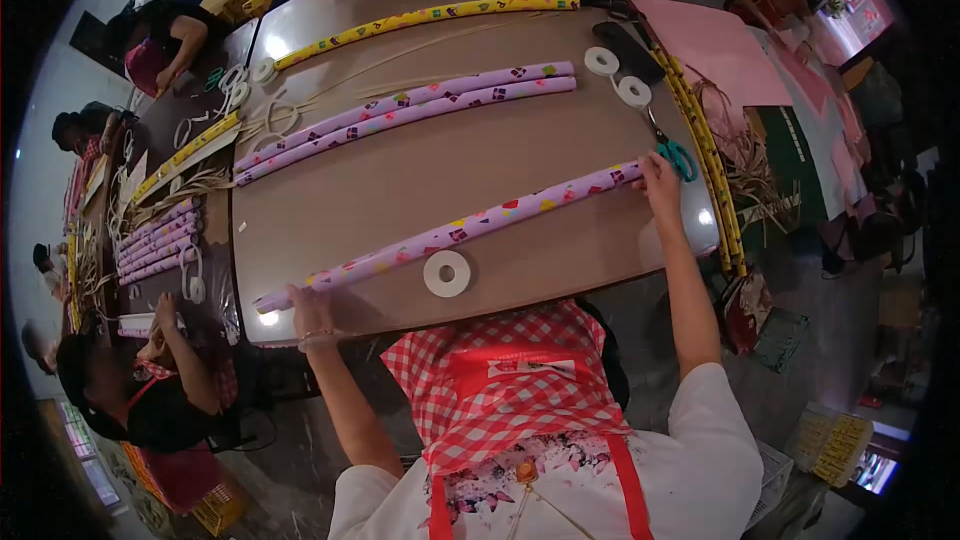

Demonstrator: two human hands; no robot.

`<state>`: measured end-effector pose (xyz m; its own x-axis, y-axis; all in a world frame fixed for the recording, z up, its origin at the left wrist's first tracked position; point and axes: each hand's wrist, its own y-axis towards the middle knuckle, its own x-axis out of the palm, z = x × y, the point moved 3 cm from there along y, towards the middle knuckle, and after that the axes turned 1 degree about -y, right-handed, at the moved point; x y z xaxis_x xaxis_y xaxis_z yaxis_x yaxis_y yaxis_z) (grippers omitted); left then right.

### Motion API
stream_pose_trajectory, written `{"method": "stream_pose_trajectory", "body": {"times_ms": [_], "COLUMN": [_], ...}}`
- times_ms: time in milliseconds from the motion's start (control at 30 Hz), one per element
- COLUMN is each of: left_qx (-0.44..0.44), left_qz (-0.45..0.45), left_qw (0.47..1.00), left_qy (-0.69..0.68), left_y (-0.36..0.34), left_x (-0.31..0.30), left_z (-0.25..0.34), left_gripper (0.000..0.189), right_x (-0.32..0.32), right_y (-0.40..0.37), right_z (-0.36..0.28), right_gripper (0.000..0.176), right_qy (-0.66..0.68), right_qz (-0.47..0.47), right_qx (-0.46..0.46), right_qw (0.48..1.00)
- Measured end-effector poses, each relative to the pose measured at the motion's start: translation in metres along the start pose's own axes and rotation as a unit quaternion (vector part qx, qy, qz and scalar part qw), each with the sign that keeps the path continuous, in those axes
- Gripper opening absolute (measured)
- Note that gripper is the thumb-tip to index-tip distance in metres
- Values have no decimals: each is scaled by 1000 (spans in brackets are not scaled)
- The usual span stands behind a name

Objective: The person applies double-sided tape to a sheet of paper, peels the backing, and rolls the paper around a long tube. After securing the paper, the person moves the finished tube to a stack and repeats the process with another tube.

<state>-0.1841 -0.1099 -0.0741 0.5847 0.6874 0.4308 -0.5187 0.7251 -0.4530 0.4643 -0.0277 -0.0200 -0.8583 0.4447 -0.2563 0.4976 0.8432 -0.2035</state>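
A long purple roll of wrapping paper (470, 229) with a colourful gift pattern lies slantwise across the near part of the table. Near its left end, my left hand (312, 312) is closed on it, the fingers partly hidden and slightly blurred. My right hand (660, 180) pinches the right end between thumb and fingers. A white roll of tape (447, 273) lies flat just below the paper roll. Beside my right hand are scissors (677, 155) with teal handles. Two more purple rolls (410, 112) lie side by side farther back.
A yellow patterned roll (430, 28) lies across the far table (450, 155). More tape rolls (633, 91) are at the right, near long yellow rolls (703, 160) along the edge. Pink sheets (700, 45) lie beyond. Co-workers sit at the left table, where purple rolls (160, 240) are stacked.
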Motion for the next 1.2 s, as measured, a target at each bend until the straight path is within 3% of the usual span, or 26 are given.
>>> {"method": "stream_pose_trajectory", "body": {"times_ms": [67,200,300,400,500,533,600,667,767,867,967,1200], "left_qx": [3,7,3,-11,2,6,7,-3,12,29,23,28], "left_qz": [-6,-15,2,14,14,-9,-7,21,5,15,34,52], "left_qw": [1000,1000,1000,999,999,999,999,999,999,999,999,997], "left_qy": [3,0,-17,-35,-29,-32,-42,-39,-44,-4,-17,-53], "left_y": [6,5,2,0,2,1,2,1,-8,-18,-14,-16], "left_x": [-7,-10,-4,-2,-5,-4,-4,-1,11,17,16,17], "left_z": [-1,-2,-1,-2,-3,-3,-6,-6,-7,-5,-8,-11], "left_gripper": [52,57,55,54,55,56,56,53,54,67,71,62], "right_x": [2,5,-1,-4,3,9,23,35,52,67,88,160], "right_y": [7,0,6,3,-21,-28,-54,-67,-78,-90,-107,-166], "right_z": [5,-7,4,2,-20,-23,-39,-40,-28,-19,-18,-37], "right_gripper": [45,43,41,34,32,32,33,36,43,46,50,49], "right_qy": [-42,-27,69,-10,-275,-272,-477,-476,-536,-539,-514,-458], "right_qz": [-11,-8,2,20,58,47,86,37,-36,-5,-32,-109], "right_qx": [-39,-19,16,6,-229,-232,-439,-425,-420,-421,-446,-497], "right_qw": [998,999,997,1000,932,933,757,769,732,730,732,729]}}
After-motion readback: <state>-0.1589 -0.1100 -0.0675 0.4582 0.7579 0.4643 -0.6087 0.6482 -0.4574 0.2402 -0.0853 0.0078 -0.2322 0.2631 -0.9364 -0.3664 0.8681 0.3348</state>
